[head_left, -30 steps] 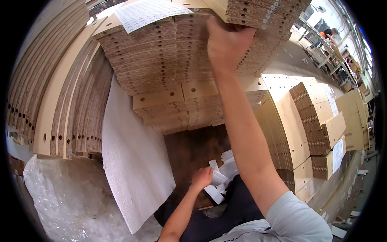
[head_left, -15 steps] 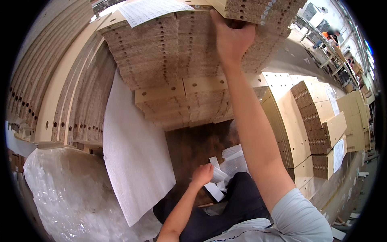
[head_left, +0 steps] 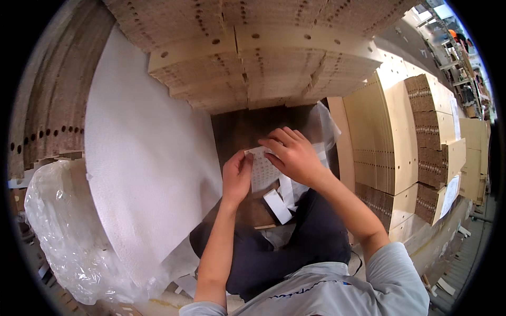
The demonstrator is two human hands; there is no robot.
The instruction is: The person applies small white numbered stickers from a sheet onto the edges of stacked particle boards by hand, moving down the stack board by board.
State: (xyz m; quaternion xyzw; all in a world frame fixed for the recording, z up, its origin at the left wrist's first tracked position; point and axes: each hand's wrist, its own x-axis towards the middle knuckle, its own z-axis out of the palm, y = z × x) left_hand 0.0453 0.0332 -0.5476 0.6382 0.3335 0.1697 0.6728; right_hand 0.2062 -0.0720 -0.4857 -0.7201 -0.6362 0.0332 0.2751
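Note:
A white sheet of small printed labels [head_left: 262, 174] is held upright in front of my lap, over the dark floor. My left hand [head_left: 237, 178] grips it along its left edge, thumb towards the top corner. At the sheet's upper right, my right hand [head_left: 294, 154] is closed with thumb and forefinger at the top edge; whether a single label is between them cannot be made out. Below the sheet, near my knees, lie a small white box-shaped piece [head_left: 278, 206] and some white paper strips [head_left: 287, 190].
Stacked drilled chipboard panels [head_left: 205, 58] rise ahead. A white foam sheet [head_left: 142, 142] leans at the left beside crumpled clear plastic [head_left: 63, 231]. More pale panel stacks [head_left: 377, 137] stand at the right, some bearing paper sheets [head_left: 449, 197]. A person in the far right background is partly visible.
My right hand has come down from the upper panel stack to the label sheet. My left hand has lifted from the papers and now holds that sheet. The view has tipped downward.

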